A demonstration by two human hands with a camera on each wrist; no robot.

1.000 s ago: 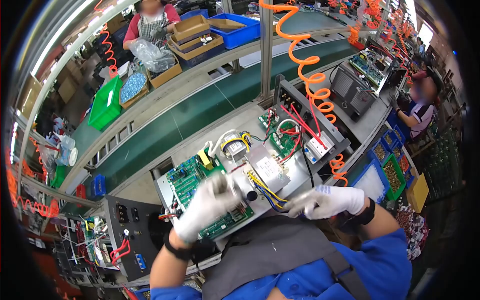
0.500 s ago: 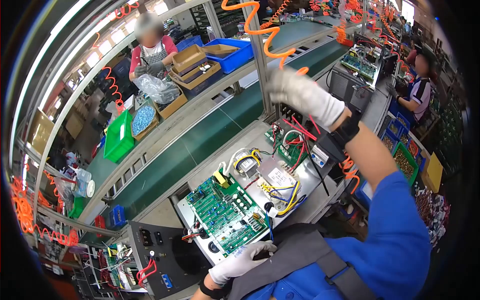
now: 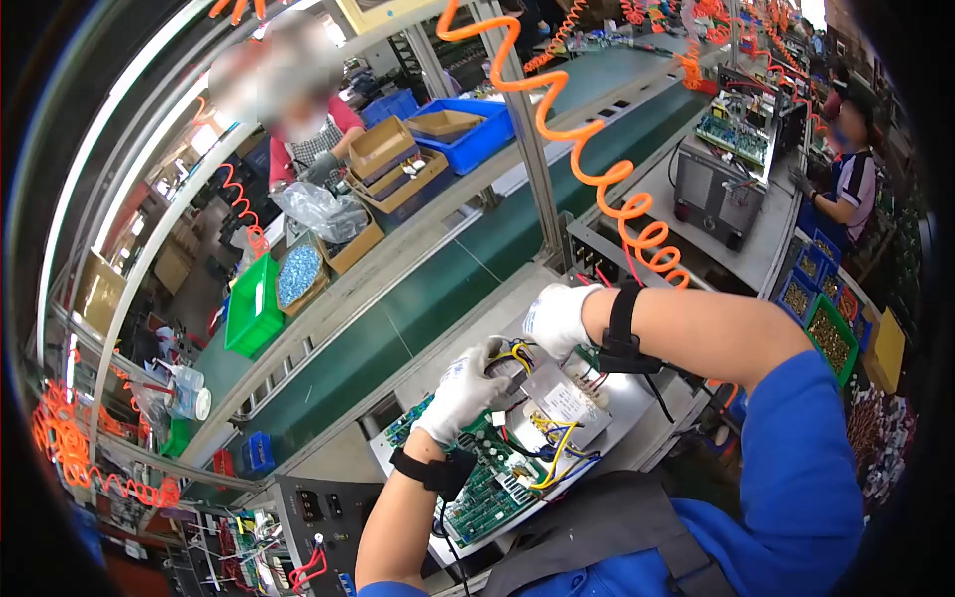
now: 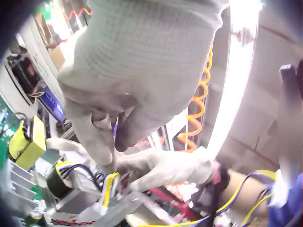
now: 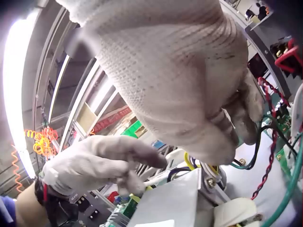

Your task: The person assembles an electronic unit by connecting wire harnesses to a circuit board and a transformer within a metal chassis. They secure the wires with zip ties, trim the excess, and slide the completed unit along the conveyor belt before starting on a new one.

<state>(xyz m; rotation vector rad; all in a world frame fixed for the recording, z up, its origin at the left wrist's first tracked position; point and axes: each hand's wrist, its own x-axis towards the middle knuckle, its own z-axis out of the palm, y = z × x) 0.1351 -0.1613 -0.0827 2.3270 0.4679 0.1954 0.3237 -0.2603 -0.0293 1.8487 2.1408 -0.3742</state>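
Note:
Both gloved hands meet over a small transformer (image 3: 505, 366) with black windings and yellow wires (image 4: 111, 187). My left hand (image 3: 466, 390) comes from the left, its fingers bent down beside the wires; what sits between the fingertips I cannot tell. From the other side my right hand (image 3: 559, 318) bends its fingers and thumb round the wires at the transformer's edge, with the fingertips partly hidden in the right wrist view. A larger boxed transformer (image 3: 565, 402) with a white label sits just nearer me. The green circuit board (image 3: 487, 497) lies partly under my left forearm.
An orange coiled hose (image 3: 597, 179) hangs down behind the right hand. Beyond the metal chassis plate (image 3: 617, 423) runs a green conveyor (image 3: 398, 323). A black panel (image 3: 338, 507) stands at the left. Parts bins (image 3: 831, 338) line the right, and another person (image 3: 313, 139) works across the line.
My right hand came down from near the hose to the transformer wires. The left hand rose from the board's near edge to the same spot. A dangling yellow and blue wire bundle stays by the boxed transformer.

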